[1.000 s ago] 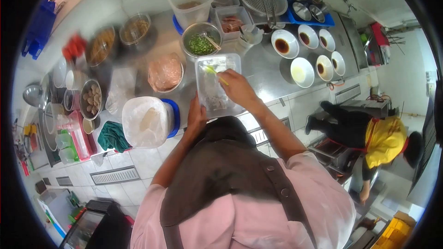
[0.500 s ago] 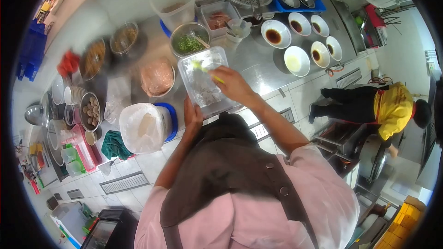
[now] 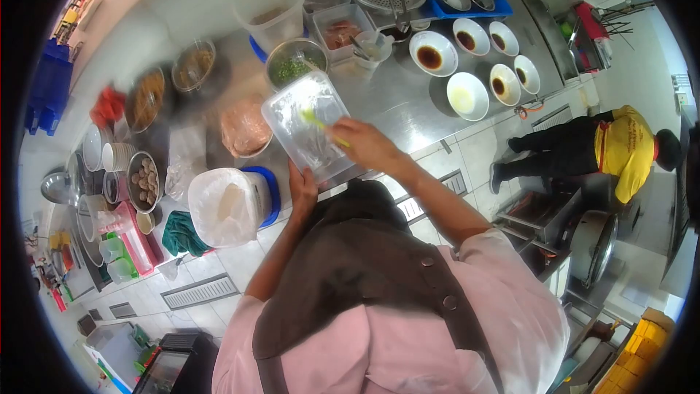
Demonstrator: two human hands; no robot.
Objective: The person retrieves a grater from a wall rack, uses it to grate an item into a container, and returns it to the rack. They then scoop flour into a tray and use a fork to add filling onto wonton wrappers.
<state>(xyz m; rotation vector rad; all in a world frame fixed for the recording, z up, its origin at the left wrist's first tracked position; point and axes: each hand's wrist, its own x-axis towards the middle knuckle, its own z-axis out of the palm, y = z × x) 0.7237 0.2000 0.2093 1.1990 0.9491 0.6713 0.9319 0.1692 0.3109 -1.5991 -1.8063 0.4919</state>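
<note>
Overhead, a cook's left hand [image 3: 302, 191] grips the near edge of a clear tub [image 3: 306, 125], fingers curled under it, tilting it up off the steel counter [image 3: 397, 106] just in front of the apron. The right hand [image 3: 364, 144] pinches a green-tipped tool [image 3: 319, 121] inside it, fingers closed on the handle. Held by 1 edge only, the tub could slip or dump its pale contents; hard scraping would likely cause that. A bowl of chopped greens [image 3: 293, 66] and a white bucket [image 3: 226, 206] sit near enough to be knocked.
</note>
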